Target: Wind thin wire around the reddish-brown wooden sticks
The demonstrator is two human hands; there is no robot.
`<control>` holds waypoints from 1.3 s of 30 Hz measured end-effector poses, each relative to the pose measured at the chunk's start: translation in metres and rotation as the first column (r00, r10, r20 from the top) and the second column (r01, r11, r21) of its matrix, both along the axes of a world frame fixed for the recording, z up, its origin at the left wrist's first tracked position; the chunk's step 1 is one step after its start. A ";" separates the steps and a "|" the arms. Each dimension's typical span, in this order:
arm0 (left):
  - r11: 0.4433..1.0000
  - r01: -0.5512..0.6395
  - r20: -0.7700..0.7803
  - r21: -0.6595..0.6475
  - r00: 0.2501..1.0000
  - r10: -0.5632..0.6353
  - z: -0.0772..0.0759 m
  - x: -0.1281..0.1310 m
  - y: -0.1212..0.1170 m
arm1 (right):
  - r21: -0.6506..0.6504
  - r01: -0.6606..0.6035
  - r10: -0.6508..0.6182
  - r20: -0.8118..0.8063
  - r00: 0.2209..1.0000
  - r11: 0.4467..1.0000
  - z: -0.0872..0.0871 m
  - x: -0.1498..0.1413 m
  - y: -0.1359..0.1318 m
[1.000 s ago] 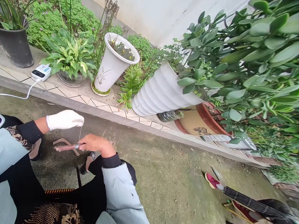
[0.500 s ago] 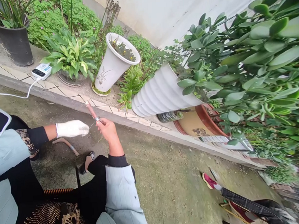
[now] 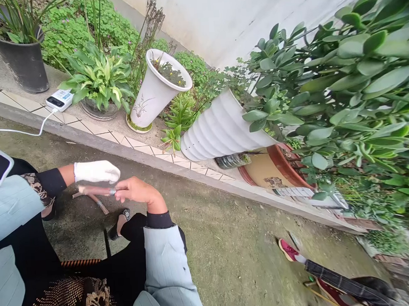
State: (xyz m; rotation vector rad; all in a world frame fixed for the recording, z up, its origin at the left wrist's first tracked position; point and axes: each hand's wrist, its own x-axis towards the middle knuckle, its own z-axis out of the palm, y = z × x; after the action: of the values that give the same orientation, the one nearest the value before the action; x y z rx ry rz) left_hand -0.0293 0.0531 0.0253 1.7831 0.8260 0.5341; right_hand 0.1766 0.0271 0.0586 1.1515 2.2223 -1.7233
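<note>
My right hand [image 3: 138, 191] is bare and wrapped round one end of a brown wooden stick [image 3: 96, 191]. Thin silvery wire [image 3: 112, 191] is wound in a band round the stick beside my fingers. My left hand [image 3: 97, 171], in a white glove, hovers just above the stick with its fingers pinched together. The strand of wire in those fingers is hard to make out now, though it showed a moment before. Below, a forked-looking brown branch [image 3: 100, 205] lies on the ground, partly hidden by the held stick.
A tiled ledge [image 3: 109, 136] runs diagonally past my hands. On it stand a black pot [image 3: 23, 66], a white device with a cable [image 3: 60, 100], a white pot [image 3: 150, 94] and a ribbed white planter [image 3: 213, 127]. At lower right, another person's red shoe [image 3: 287, 250] rests on the ground.
My right hand swung the stick up to point at the ledge, then back down to lie level, pointing left. My left hand shifted slightly right, then rose a little, staying pinched.
</note>
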 end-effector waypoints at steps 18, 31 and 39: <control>0.844 0.087 -0.439 0.530 0.879 0.186 -0.025 0.011 -0.005 | 0.104 0.704 -0.692 -0.129 0.710 0.702 -0.020 0.004 0.013; 0.901 0.380 -0.328 0.211 0.895 -0.301 -0.012 0.004 -0.008 | -0.128 -0.222 0.256 0.452 0.855 0.967 -0.014 -0.004 0.008; 0.957 0.180 0.204 -0.226 0.970 -0.134 -0.020 0.011 0.000 | -0.020 0.609 -0.576 -0.353 0.737 0.793 0.009 0.039 0.011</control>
State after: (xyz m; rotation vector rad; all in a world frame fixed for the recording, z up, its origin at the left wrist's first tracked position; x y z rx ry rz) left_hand -0.0184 0.0528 0.0051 1.5313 0.5863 0.4656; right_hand 0.2155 0.0380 0.0681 1.8853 2.2970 -2.2106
